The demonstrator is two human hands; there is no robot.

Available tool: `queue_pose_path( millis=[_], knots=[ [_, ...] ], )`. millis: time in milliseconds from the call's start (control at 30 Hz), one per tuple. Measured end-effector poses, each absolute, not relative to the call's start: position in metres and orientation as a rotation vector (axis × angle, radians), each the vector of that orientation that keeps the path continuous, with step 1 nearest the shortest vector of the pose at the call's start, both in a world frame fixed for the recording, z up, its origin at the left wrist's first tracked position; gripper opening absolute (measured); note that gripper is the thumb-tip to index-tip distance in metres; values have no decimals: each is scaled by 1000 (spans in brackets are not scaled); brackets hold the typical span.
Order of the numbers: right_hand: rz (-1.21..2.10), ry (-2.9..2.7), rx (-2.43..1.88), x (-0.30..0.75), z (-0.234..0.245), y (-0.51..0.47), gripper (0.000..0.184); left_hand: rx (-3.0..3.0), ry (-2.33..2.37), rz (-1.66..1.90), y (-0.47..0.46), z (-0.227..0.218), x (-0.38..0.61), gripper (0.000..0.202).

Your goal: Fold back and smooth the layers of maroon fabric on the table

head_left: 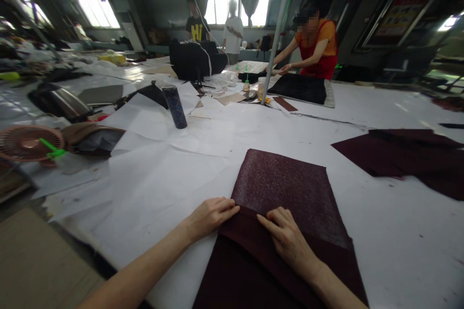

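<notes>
While both bare hands work along a dark maroon, roughly rectangular fabric piece (286,183), it lies on the big white-covered table (391,231) right in front of the person, with its near end running out of the bottom of the view. The far part has a shiny, speckled look, the nearer part is matte, and a loose-looking maroon flap (250,239) runs across it under the hands.

The left hand (210,216) is at the flap's left end, fingertips and thumb closed on the edge there. The right hand (286,236) is just beside it, fingers bent and one tip touching the top edge of the flap; can't tell if it's actually pinching the cloth or only pressing on it.

Off to the right there's more dark maroon cloth (402,154) in a loose, flat heap, well apart from the piece. Beyond the hands, a dark blue patterned cylindrical tumbler (176,108) stands upright by some white paper sheets (145,125). Far left, a pinkish-brown round plastic basket (31,140) sits near a translucent bottle with a bright green nozzle (70,161).

Across the table, a co-worker in an orange top and red apron (321,46) leans over black fabric (299,89), near an upright metal pole (278,34).
</notes>
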State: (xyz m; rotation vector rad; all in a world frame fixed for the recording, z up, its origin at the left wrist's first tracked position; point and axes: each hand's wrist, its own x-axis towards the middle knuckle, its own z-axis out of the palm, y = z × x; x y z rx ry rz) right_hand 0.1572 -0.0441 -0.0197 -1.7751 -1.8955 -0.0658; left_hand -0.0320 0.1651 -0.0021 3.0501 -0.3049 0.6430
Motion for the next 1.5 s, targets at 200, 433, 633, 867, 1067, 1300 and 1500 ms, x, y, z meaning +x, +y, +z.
queue_pose_path(
  millis=[200,433,633,867,1067,1300,1500],
  knots=[
    [-90,-1902,-1783,155,-18,-44,43,3085,-321,555,164,2,-32,31],
    [-73,-1898,-1802,155,-18,-44,40,3116,-335,511,162,2,-33,34],
    [-97,-1899,-1789,155,-18,-43,37,3175,-342,478,169,1,-42,33],
    [-132,-1908,-1809,155,-17,-44,38,3151,91,667,154,54,-36,36],
    [-170,-1895,-1822,155,-14,-44,33,3118,1,-75,113,49,0,36],
    [-183,-1856,-1824,172,-17,-63,33,3199,102,-261,103,35,0,48],
    [-169,-1834,-1846,183,-18,-83,31,3340,227,-356,80,35,4,68]
  ],
)
